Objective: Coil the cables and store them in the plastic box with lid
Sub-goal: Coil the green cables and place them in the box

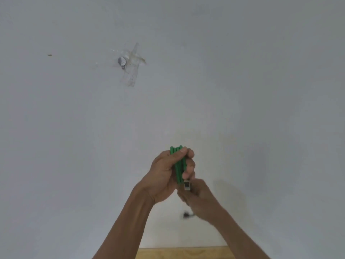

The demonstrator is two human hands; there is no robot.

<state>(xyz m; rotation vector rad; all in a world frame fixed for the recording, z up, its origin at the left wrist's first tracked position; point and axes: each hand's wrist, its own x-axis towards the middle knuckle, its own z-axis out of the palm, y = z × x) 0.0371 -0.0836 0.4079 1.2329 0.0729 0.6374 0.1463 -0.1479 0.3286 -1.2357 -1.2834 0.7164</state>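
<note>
A: Containers: none in view from the head camera, so no entry on contents.

B: Noted. The task item?

A: A bright green round-jacketed cable (179, 165), folded into a tight bundle of several parallel strands. You hold it upright in mid-air, in front of the wall. Its looped ends stick out above your fingers; a clear and silver plug (187, 185) hangs at the bundle's lower end.

B: State of your hands?

A: Your left hand (166, 176) is closed around the bundle, thumb pressed across the strands near the top, fingers curled round the far side. Your right hand (199, 199) sits just below, touching the left, at the plug end. It is motion-blurred; it looks curled, but I cannot tell what it grips.

B: Surface and room?

A: A plain white painted wall (261, 90) fills nearly the whole frame. Upper left of centre, a small round silver fixture (122, 62) is held to it under crossed strips of clear tape (133, 69). A thin band of light wooden surface (183, 253) shows at the bottom edge, between your forearms. A small dark blurred object (185, 214) sits low between your wrists; unidentifiable.
</note>
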